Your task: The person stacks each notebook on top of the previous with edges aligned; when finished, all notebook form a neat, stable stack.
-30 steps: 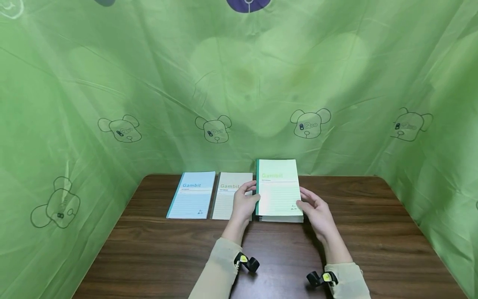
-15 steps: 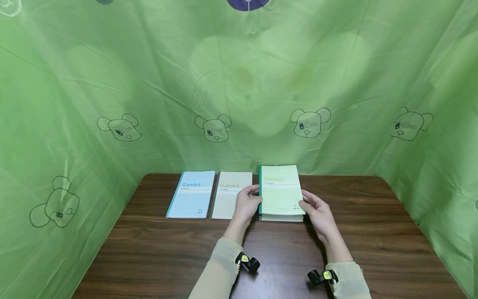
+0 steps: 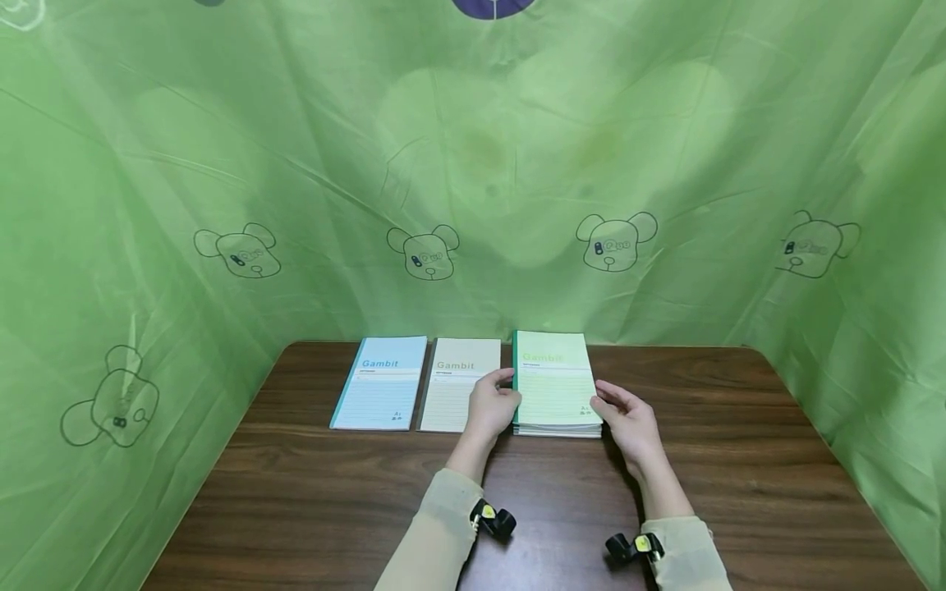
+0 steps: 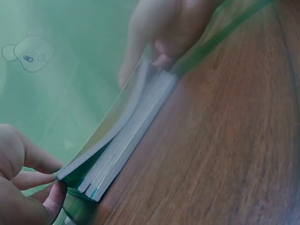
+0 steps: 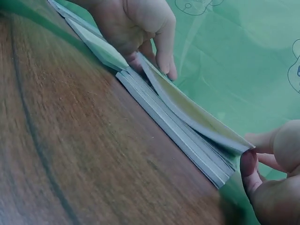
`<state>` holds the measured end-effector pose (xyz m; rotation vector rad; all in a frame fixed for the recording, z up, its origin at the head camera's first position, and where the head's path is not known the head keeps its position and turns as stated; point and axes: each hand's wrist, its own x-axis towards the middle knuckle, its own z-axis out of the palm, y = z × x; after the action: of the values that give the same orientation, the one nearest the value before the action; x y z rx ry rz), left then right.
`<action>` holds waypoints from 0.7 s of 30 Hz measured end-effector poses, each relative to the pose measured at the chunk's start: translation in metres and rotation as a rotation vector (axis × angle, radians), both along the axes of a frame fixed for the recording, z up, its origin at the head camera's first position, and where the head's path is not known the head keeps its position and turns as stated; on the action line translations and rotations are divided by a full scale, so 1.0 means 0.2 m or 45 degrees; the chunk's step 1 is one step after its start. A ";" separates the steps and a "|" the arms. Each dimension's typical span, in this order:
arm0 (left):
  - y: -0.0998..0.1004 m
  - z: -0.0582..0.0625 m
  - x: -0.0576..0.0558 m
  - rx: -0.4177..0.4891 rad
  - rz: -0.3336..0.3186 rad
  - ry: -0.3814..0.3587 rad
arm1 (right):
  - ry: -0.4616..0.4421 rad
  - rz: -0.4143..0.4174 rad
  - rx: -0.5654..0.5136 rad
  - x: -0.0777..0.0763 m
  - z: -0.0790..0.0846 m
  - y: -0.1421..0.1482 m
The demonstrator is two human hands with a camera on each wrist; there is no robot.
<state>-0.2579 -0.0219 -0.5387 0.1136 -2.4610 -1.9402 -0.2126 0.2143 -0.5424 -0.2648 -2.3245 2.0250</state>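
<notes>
A pale green notebook point(image 3: 554, 382) with a darker green spine lies over a stack of notebooks point(image 3: 557, 431), its cover lettered "Gambit". My left hand point(image 3: 491, 406) pinches its spine side between thumb and fingers. On the opposite long side, my right hand point(image 3: 630, 420) pinches the edge. In the right wrist view the green notebook point(image 5: 197, 115) bows, its held edges raised and its middle sagging towards the stack point(image 5: 173, 126). The left wrist view shows the same gap above the stack point(image 4: 133, 136), widest by my left fingers.
To the left, a grey-beige notebook point(image 3: 451, 402) and a light blue notebook point(image 3: 379, 394) lie side by side, partly under my left hand's reach. The brown wooden table point(image 3: 296, 509) ends at a green cloth point(image 3: 517, 180) printed with bear heads.
The green notebook has come down and slightly to the right, closer over the stack. Both hands have lowered with it, keeping their hold on its sides.
</notes>
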 end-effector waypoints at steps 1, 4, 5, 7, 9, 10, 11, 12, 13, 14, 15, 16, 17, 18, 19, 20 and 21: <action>0.00 0.00 0.00 -0.020 -0.006 0.000 | -0.002 -0.016 0.011 0.00 0.00 0.00; 0.01 -0.01 -0.01 -0.082 -0.026 0.005 | -0.004 -0.031 0.046 0.00 -0.02 0.01; 0.01 -0.01 -0.01 -0.098 -0.033 0.010 | -0.001 -0.029 0.060 -0.01 -0.02 0.01; 0.01 -0.01 -0.01 -0.121 -0.048 0.016 | 0.006 -0.022 0.093 -0.01 -0.03 0.02; 0.01 -0.01 0.00 -0.144 -0.055 0.022 | 0.008 -0.011 0.126 -0.01 -0.04 0.01; 0.01 -0.01 0.00 -0.156 -0.056 0.023 | 0.007 -0.006 0.144 -0.01 -0.05 0.01; 0.01 -0.01 0.00 -0.163 -0.059 0.024 | 0.001 0.002 0.159 -0.01 -0.05 0.01; 0.01 -0.01 0.00 -0.173 -0.059 0.024 | -0.001 0.009 0.169 -0.01 -0.05 0.01; 0.01 -0.01 0.00 -0.184 -0.057 0.026 | -0.002 0.016 0.172 -0.01 -0.05 0.01; 0.01 -0.01 0.01 -0.197 -0.057 0.031 | 0.002 0.023 0.179 -0.01 -0.05 0.01; 0.01 -0.01 0.01 -0.205 -0.057 0.032 | 0.003 0.026 0.181 -0.01 -0.04 0.01; 0.01 -0.01 0.01 -0.213 -0.060 0.033 | 0.005 0.028 0.185 -0.01 -0.04 0.01; 0.01 -0.01 0.01 -0.222 -0.061 0.036 | 0.010 0.030 0.190 -0.01 -0.04 0.01; 0.01 -0.01 0.01 -0.232 -0.062 0.039 | 0.016 0.030 0.194 -0.01 -0.04 0.01; 0.01 -0.02 0.00 -0.241 -0.064 0.043 | 0.019 0.029 0.201 -0.01 -0.04 0.01; 0.02 -0.02 0.00 -0.250 -0.064 0.045 | 0.022 0.027 0.209 -0.01 -0.04 0.01; 0.02 -0.02 0.00 -0.257 -0.063 0.048 | 0.024 0.024 0.210 0.00 -0.04 0.01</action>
<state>-0.2574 -0.0185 -0.5431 0.0146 -2.6403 -1.6803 -0.2132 0.2169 -0.5504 -0.2162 -2.4726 1.8210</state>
